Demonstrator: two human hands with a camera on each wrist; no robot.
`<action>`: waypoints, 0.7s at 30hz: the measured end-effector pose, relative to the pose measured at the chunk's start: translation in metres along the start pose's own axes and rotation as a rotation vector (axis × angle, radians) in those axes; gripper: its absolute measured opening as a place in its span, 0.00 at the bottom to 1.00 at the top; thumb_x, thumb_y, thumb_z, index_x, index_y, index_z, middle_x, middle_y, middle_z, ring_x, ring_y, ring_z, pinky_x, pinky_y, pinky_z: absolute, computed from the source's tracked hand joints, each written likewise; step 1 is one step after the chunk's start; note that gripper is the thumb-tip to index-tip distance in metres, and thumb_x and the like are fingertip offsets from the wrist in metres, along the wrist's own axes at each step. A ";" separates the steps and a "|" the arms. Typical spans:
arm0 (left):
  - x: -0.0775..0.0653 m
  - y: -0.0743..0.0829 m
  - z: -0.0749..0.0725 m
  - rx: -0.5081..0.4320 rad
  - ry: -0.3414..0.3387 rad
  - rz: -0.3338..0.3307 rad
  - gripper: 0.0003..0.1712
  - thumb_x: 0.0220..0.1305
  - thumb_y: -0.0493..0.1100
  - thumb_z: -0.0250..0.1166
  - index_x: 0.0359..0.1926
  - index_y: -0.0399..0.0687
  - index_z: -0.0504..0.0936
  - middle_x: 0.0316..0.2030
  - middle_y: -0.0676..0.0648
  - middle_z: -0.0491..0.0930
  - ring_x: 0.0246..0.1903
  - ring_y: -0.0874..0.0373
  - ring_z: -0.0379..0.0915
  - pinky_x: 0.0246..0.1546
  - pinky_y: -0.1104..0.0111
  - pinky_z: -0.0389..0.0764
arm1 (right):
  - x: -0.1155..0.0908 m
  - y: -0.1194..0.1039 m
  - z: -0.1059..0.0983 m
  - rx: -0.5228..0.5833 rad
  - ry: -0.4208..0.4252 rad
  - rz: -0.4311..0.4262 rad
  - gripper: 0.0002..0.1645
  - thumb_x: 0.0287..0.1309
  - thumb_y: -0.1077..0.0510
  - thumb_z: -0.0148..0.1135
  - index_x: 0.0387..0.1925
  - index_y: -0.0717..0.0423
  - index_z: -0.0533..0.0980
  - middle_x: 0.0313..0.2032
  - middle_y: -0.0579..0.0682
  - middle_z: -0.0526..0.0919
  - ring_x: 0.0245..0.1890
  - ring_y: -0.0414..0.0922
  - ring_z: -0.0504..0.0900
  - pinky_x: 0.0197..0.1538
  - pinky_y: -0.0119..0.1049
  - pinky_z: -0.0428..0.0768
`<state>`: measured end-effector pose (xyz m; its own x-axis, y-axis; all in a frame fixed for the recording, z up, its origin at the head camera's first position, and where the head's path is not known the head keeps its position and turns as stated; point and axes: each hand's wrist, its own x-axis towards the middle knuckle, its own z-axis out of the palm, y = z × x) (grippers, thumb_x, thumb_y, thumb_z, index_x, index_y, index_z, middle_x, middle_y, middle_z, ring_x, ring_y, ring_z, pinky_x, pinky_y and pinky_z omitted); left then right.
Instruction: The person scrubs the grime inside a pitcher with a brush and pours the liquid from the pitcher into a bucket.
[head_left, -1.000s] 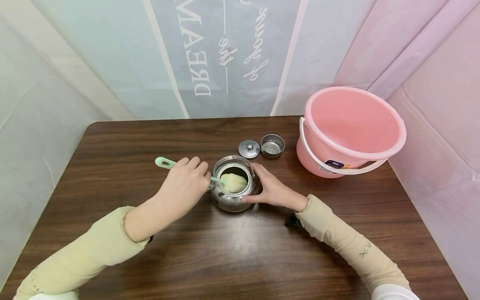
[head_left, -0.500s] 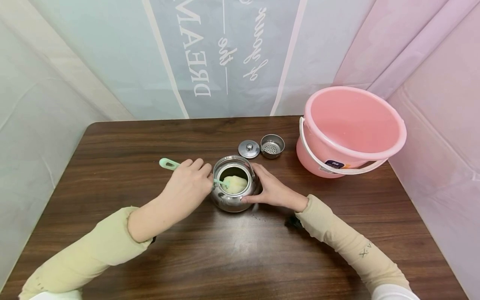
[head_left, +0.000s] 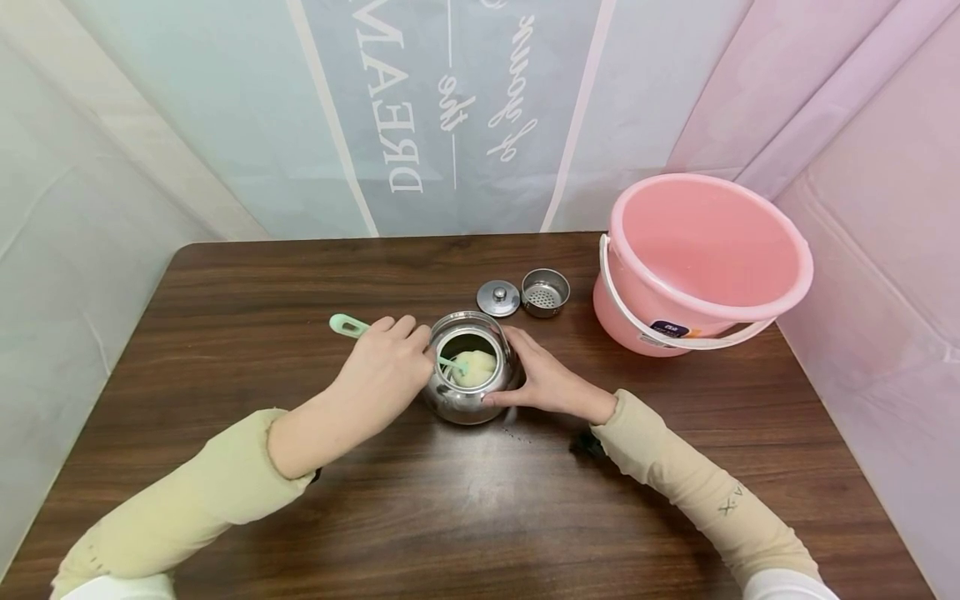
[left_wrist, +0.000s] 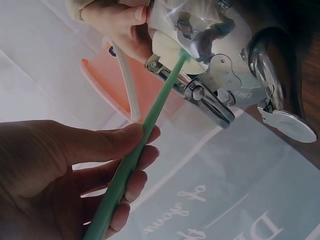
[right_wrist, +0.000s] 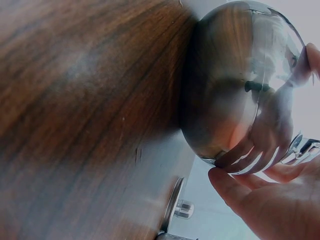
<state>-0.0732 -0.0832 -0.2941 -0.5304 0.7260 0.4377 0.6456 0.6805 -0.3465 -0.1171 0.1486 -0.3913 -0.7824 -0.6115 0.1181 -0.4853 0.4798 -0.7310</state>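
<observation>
A shiny metal teapot (head_left: 459, 408) stands upright on the table, its mouth uncovered. My left hand (head_left: 386, 367) grips the green handle of a sponge brush (left_wrist: 125, 170). The brush slants over the rim, and its pale yellow sponge head (head_left: 474, 368) sits in the mouth of the pot. In the left wrist view, the thumb presses the handle against the fingers. On the pot's right side, my right hand (head_left: 543, 375) holds the body, thumb at the front and fingers around the back. The right wrist view has its fingertips (right_wrist: 222, 182) against the curved wall.
Behind the pot lie its round lid (head_left: 498, 297) and a perforated strainer cup (head_left: 545, 292). A pink bucket (head_left: 660, 283) with a white handle stands at the right back. A small dark object (head_left: 587, 444) is beside the right forearm. Printed cloth hangs behind the table (head_left: 480, 533).
My left hand and the brush have moved a little to the right, taking the sponge head further across the pot's mouth. The right hand and the teapot have stayed in place.
</observation>
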 end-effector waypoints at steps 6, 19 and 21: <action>0.003 0.000 0.001 0.016 -0.024 -0.004 0.09 0.46 0.29 0.63 0.15 0.42 0.77 0.17 0.47 0.68 0.20 0.52 0.62 0.20 0.68 0.61 | 0.000 0.001 0.000 -0.001 -0.004 0.000 0.56 0.38 0.43 0.73 0.65 0.58 0.54 0.61 0.54 0.61 0.61 0.46 0.62 0.62 0.44 0.61; 0.005 0.000 0.007 0.024 -0.019 -0.039 0.10 0.47 0.30 0.62 0.14 0.42 0.77 0.18 0.47 0.67 0.21 0.51 0.64 0.21 0.67 0.61 | 0.001 0.001 0.000 0.001 -0.011 0.003 0.57 0.38 0.44 0.73 0.66 0.58 0.54 0.62 0.54 0.61 0.61 0.46 0.62 0.61 0.45 0.62; 0.005 0.000 0.008 0.025 -0.014 -0.043 0.11 0.47 0.29 0.61 0.13 0.42 0.76 0.17 0.46 0.67 0.21 0.50 0.64 0.21 0.67 0.62 | 0.000 0.001 0.000 0.001 -0.010 0.007 0.57 0.38 0.43 0.73 0.66 0.58 0.54 0.62 0.54 0.61 0.61 0.46 0.62 0.62 0.44 0.61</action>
<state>-0.0804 -0.0788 -0.2984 -0.5654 0.6972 0.4408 0.6082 0.7134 -0.3482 -0.1177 0.1486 -0.3919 -0.7819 -0.6144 0.1058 -0.4791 0.4835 -0.7326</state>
